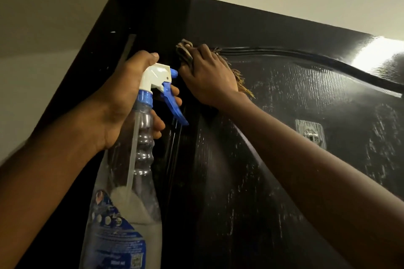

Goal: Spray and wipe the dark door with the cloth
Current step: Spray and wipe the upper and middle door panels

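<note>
The dark door [273, 159] fills the right and middle of the head view, its glossy wood-grain face streaked with wet marks. My right hand [209, 76] presses a brownish frayed cloth [184, 50] against the door near its upper left corner, fingers curled over the cloth. My left hand [126, 98] grips the neck of a clear spray bottle [131, 192] with a white and blue trigger head [159, 78]; fingers wrap round below the trigger. The nozzle points toward the door, close to my right hand. The bottle holds some pale liquid at the bottom.
A dark door frame [91, 67] runs along the left of the door, with pale wall [39, 28] beyond it. A clear adhesive hook [310, 133] is stuck on the door panel at right. Light glares off the door's top right.
</note>
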